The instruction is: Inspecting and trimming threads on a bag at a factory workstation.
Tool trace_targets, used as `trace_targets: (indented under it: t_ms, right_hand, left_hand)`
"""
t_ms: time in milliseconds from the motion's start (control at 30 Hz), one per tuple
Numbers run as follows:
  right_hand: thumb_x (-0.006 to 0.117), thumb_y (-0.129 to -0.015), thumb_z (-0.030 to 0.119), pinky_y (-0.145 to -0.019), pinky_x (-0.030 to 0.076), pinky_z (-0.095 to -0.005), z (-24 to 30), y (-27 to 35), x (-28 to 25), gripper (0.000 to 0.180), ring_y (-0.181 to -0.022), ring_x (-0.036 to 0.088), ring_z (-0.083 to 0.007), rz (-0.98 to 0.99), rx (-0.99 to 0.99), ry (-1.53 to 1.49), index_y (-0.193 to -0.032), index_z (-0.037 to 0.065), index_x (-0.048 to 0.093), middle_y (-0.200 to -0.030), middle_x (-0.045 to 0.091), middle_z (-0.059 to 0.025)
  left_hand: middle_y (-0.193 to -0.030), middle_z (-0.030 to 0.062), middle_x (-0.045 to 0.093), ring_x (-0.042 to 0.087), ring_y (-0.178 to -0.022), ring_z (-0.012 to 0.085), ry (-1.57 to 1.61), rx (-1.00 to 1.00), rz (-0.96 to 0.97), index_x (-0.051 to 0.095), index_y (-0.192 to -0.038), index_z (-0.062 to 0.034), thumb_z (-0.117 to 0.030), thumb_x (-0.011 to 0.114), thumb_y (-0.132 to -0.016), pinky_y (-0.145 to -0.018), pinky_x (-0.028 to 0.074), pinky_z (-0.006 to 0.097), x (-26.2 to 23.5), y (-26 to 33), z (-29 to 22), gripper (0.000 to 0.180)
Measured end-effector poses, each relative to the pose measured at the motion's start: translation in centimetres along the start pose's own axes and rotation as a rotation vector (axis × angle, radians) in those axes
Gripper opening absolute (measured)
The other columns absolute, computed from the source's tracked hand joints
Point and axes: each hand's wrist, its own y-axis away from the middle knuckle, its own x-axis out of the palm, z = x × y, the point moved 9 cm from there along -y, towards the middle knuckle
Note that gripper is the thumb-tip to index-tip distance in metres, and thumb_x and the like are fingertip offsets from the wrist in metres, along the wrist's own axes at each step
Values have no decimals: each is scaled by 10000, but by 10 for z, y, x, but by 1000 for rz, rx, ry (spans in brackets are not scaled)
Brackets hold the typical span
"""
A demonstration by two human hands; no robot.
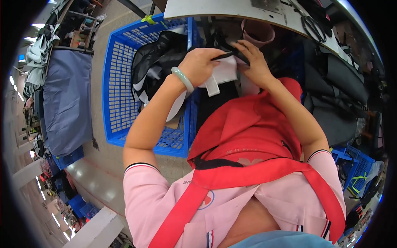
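My left hand, with a pale green bangle at its wrist, is closed on the black edge of a small white-and-black fabric piece. A white tag hangs from the piece's lower side. At its other end my right hand grips the dark edge, with the fingers bent over it and the thumb partly hidden. The piece is held up between both hands, above my lap and the red apron. To the left of my left hand, dark and white fabric pieces lie in a blue plastic basket.
A white worktable juts in ahead, with black scissors near its edge. Beneath it stands a pinkish bucket. Dark sheet material is piled at the right, above another blue basket. A grey-blue cloth covers something at the left.
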Motion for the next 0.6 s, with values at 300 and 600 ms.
trace_targets:
  t_ms: [300,600]
  right_hand:
    - [645,-911,163,-786,477,-206,7,-8,-192,269,-851,586,-41,179,250,-984,-1132,10,657,-951,667,21]
    - [652,-906,264,-754,458,-187,-49,-26,-216,287,-777,587,-32,211,353,-789,-1049,15,669,-883,653,24]
  left_hand:
    - [-930,57,680,639,-803,84,799,-27,310,638,-1103,35,-143,691,-862,-728,512,207,-56,-46,-135,304]
    - [-935,70,688,658,-716,87,787,-59,256,622,-1179,12,-133,699,-855,-645,531,184,-22,-130,-100,363]
